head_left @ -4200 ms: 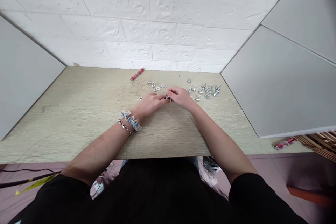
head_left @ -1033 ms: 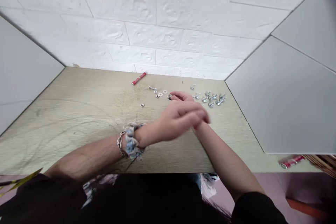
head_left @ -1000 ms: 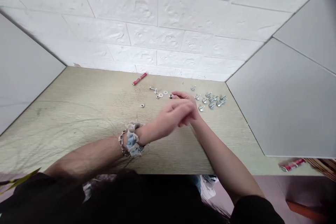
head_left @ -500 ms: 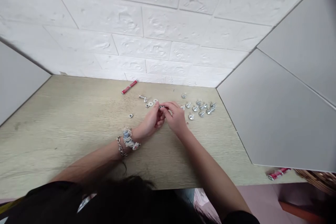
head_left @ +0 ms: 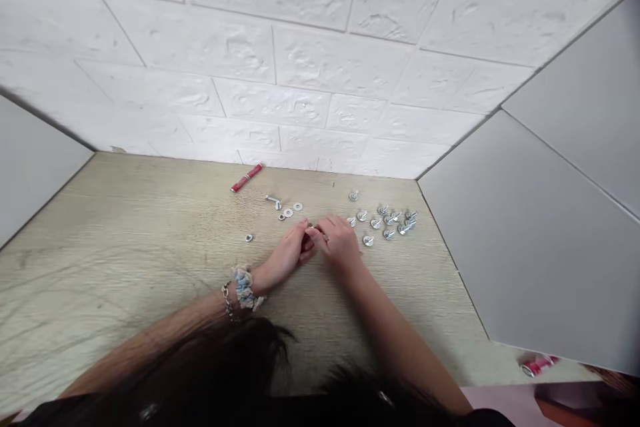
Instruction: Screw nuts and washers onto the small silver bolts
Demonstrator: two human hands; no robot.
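Note:
My left hand [head_left: 289, 251] and my right hand [head_left: 340, 240] meet near the middle of the table, fingertips pinched together. Between them is a small metal bolt [head_left: 311, 226], mostly hidden by the fingers; whether a nut or washer is on it I cannot tell. Just beyond my left hand lie two flat washers [head_left: 289, 213], a nut [head_left: 281, 217] and a pair of bolts [head_left: 273, 199]. Another nut [head_left: 249, 238] sits by itself to the left. Beside my right hand stand several bolts fitted with washers [head_left: 375, 223], heads or washers down.
A red tube-like item [head_left: 247, 177] lies near the white brick-pattern wall [head_left: 300, 107]. Grey panels [head_left: 550, 233] close off the right side. A second red item [head_left: 538, 365] rests at the table's front right edge. Dark hair hangs across the bottom of the view.
The view has tilted up slightly, so the table and hands sit lower in the picture. My hands stay together on the bolt, with the right fingers now more curled over it.

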